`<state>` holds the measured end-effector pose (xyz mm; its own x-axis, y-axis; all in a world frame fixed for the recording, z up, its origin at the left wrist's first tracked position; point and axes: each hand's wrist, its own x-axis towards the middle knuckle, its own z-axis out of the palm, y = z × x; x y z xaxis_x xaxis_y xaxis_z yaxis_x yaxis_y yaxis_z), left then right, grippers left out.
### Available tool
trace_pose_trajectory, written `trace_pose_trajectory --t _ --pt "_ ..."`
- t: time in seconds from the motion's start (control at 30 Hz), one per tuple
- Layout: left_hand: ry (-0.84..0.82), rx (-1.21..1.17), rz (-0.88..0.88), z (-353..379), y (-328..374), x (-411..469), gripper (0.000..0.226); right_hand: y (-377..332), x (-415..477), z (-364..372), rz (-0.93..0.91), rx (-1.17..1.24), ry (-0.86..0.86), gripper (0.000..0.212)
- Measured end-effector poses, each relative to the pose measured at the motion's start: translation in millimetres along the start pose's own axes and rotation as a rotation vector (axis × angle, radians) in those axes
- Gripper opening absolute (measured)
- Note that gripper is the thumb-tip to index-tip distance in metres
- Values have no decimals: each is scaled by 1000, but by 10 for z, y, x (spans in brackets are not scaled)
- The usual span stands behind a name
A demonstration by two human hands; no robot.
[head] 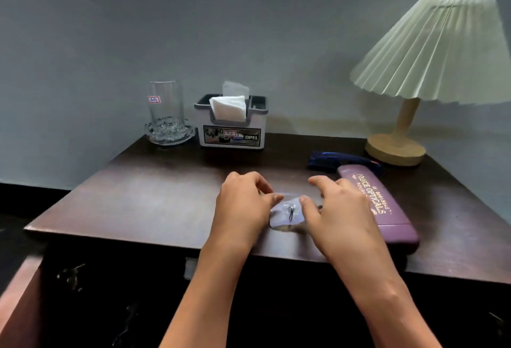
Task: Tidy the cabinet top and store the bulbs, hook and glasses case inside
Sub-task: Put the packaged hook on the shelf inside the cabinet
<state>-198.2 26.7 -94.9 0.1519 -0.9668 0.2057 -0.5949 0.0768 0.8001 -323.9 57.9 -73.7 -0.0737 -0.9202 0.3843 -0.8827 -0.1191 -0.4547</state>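
Note:
A clear adhesive hook [288,214] with a small metal prong lies near the front edge of the dark wooden cabinet top [154,195]. My left hand [243,206] pinches its left edge with thumb and forefinger. My right hand [336,209] presses its right edge with the thumb, fingers spread above. A purple glasses case [387,209] with gold lettering lies just right of my right hand. No bulbs are visible.
At the back stand a drinking glass [166,104] in a glass ashtray [169,133], a tissue holder [231,123] and a pleated lamp [431,52]. A blue stapler [340,161] lies behind the case. The cabinet door [19,306] hangs open at lower left.

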Motion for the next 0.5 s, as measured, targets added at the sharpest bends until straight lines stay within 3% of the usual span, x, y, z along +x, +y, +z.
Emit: trace_pose_trajectory --t 0.1,0.33,0.5 --pt "27 15 15 8 -19 -14 26 33 33 58 28 61 -51 37" --pt "24 -341 56 -139 -4 -394 15 116 -360 -117 43 385 -90 28" --pt "-64 -564 41 -307 -26 -822 10 202 -713 -290 115 797 -350 29"
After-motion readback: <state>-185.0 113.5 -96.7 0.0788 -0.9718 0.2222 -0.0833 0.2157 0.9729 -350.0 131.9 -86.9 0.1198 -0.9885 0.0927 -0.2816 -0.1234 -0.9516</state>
